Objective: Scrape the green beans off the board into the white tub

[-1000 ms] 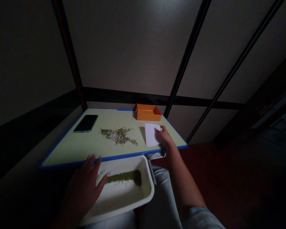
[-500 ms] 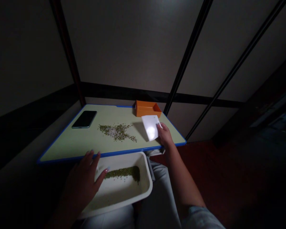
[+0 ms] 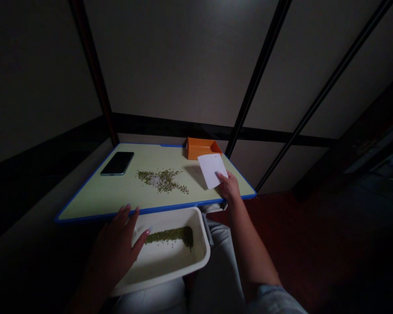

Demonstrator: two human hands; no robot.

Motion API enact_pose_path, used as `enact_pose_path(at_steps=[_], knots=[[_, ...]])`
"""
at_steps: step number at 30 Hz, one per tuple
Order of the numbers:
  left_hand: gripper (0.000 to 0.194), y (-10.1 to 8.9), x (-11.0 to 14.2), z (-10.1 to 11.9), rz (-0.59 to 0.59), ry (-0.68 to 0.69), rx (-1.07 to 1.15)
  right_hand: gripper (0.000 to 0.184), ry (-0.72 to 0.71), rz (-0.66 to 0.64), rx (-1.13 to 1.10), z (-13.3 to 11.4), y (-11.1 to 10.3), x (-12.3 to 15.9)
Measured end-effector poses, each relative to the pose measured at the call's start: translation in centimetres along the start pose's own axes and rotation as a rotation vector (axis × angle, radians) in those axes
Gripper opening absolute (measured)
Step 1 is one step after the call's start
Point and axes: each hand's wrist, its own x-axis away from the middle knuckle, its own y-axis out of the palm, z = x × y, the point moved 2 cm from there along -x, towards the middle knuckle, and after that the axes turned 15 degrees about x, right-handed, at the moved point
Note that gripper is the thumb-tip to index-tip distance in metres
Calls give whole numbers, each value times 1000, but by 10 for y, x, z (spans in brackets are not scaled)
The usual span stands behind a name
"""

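Note:
Over the table's right side, my right hand (image 3: pixel 228 185) grips a thin white card (image 3: pixel 212 169) by its lower right part, thumb on top. The card is tilted above the tabletop. My left hand (image 3: pixel 119 246) lies with fingers spread across the left end of a white plastic tub (image 3: pixel 160 275), covering part of its rim. Inside the tub, a band of small green grains (image 3: pixel 175 236) runs along the far side. More green grains (image 3: pixel 162 179), with some whitish bits among them, lie scattered on the pale yellow-green table (image 3: pixel 114 200).
An orange open box (image 3: pixel 201 149) sits at the table's back right. A dark phone (image 3: pixel 117 163) lies at the left. The table has a blue edge, and a panelled wall (image 3: pixel 180 65) rises behind it. The tub rests on my lap.
My right hand has shifted slightly right with the card and turned it, so its bright glare has gone. My left hand and the scattered grains look unchanged.

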Motion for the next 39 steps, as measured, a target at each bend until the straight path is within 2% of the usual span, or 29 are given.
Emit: enact_pose_path(at_steps=[4,8,11,14,18,21,26,32,39], knots=[[62,0,-2,0,-10,-14,7,38,-28,108,-24,1,-3,-3],[63,0,-2,0,-18,-17,1,39,-68,105,114,2,-3,-1],[63,0,-1,-1,-6,-1,4,36,-105,73,233,3,-2,1],[64,0,-2,0,-15,1,-2,37,-93,22,232,1,-2,3],[64,-2,-2,1,-9,-28,9,52,-51,-110,160,-9,0,11],[64,-2,-2,1,-6,-31,25,59,-120,-169,222,-17,1,20],[61,-1,-1,2,6,-22,33,49,-150,-225,297,-19,3,24],[61,-4,-2,5,-5,-18,5,47,-155,-266,357,-16,1,24],[61,-5,-2,5,-1,-20,43,43,-248,-271,424,-14,0,26]])
